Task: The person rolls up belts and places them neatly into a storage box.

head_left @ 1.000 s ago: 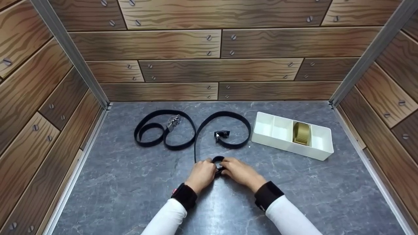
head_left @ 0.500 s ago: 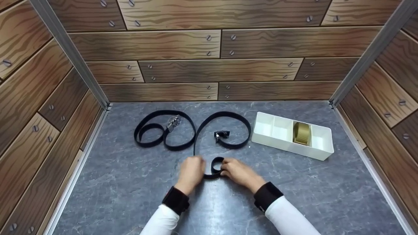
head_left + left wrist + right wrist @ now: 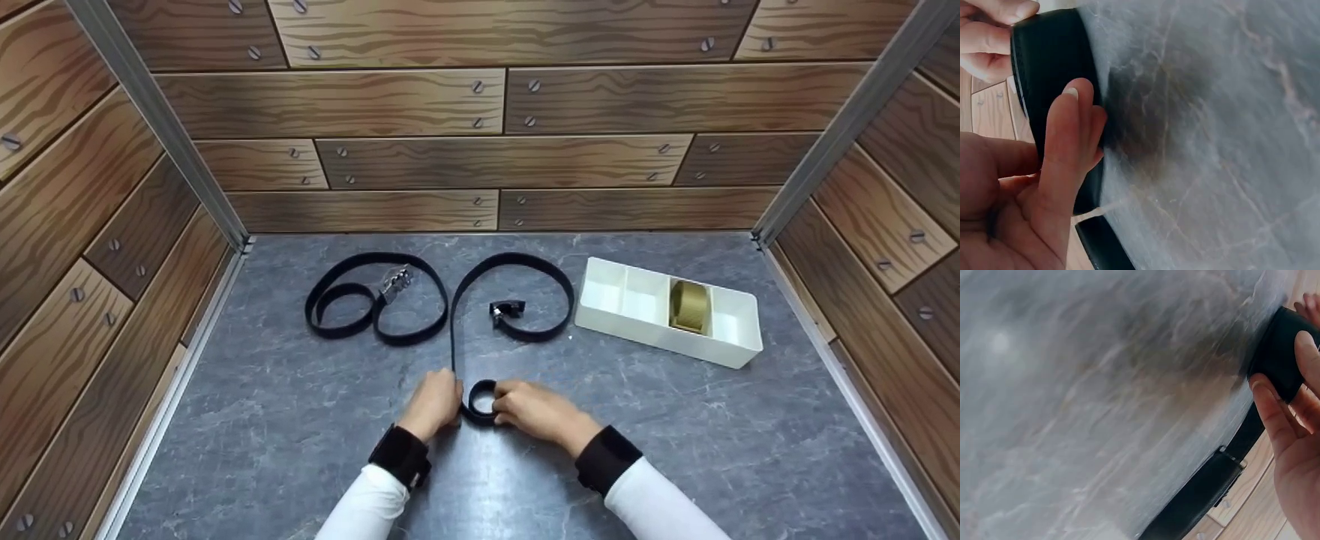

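A black belt (image 3: 517, 259) stands on its edge on the table, its buckle (image 3: 504, 309) inside the far right loop. The belt's near end is wound into a small coil (image 3: 477, 417) between my hands. My right hand (image 3: 538, 411) holds this coil by its right side, fingers and thumb across the band. My left hand (image 3: 433, 402) pinches the strap just left of the coil. In the left wrist view, the thumb and fingers of the left hand (image 3: 1055, 180) lie on both sides of the strap (image 3: 1053, 56). The right wrist view has the right hand (image 3: 1292, 439) gripping the coil (image 3: 1280, 351).
Another black belt (image 3: 375, 258) lies in loops at the back left, with a shiny buckle (image 3: 397, 281). A white divided box (image 3: 652, 343) stands at the right. A rolled gold-coloured belt (image 3: 693, 304) sits in its compartment second from the right. Wood-patterned walls enclose the table.
My left hand has moved left from the coil along the strap. My right hand has shifted the coil left and towards me. The other belt and the box stay put.
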Motion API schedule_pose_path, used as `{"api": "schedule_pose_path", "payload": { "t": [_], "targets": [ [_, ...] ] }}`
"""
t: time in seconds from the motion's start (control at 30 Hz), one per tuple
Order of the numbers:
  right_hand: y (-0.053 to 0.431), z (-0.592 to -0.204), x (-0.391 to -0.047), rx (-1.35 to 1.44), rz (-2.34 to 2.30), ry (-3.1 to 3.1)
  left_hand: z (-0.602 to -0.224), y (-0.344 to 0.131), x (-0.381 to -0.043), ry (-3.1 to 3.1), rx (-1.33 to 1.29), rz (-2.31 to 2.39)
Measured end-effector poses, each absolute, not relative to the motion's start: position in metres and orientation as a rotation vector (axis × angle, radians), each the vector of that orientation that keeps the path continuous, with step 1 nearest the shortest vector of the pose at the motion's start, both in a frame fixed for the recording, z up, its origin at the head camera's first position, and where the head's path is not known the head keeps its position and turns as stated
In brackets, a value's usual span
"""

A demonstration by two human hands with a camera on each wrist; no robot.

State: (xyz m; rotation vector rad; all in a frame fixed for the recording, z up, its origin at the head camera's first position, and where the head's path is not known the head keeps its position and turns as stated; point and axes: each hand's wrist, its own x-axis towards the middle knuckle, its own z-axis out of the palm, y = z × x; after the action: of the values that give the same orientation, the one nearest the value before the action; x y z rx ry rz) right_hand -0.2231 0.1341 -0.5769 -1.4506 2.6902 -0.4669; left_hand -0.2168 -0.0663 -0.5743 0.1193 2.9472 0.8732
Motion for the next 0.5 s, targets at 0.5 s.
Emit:
{"api": "schedule_pose_path", "payload": {
  "t": [0.5],
  "targets": [
    [0.128, -0.576, -0.229, -1.559, -0.579, 2.598, -0.580, -0.059, -0.218, 3.103, 0.327, 0.838]
  ]
}}
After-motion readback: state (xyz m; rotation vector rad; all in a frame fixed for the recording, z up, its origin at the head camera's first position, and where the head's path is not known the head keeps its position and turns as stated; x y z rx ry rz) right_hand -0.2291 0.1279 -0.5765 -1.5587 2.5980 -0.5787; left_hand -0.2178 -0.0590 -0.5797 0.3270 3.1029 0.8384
